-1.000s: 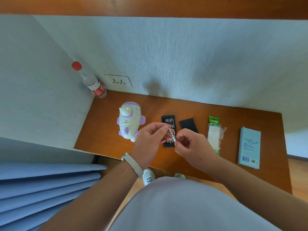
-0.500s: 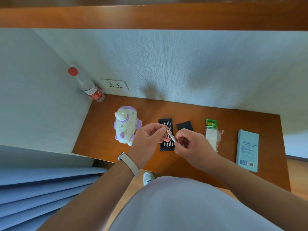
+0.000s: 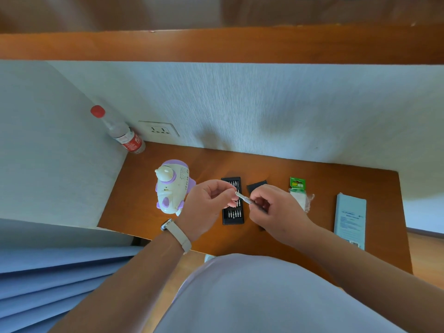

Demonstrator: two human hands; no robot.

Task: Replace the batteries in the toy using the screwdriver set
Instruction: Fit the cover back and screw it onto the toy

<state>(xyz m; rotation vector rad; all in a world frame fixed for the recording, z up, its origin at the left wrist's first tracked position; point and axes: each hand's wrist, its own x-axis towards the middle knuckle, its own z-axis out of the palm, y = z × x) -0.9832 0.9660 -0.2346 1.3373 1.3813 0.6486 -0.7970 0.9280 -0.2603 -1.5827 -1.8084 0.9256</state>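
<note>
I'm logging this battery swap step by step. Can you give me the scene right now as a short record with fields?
left hand: pinches the front end of the screwdriver
right hand: grips the screwdriver's handle end
screwdriver: held in the air over the bit tray
toy: on the desk, left of the hands, untouched
bit tray: open, bits in rows
black lid: right of the bit tray
battery pack: right of the black lid
box: far right
bottle: back left corner
</note>
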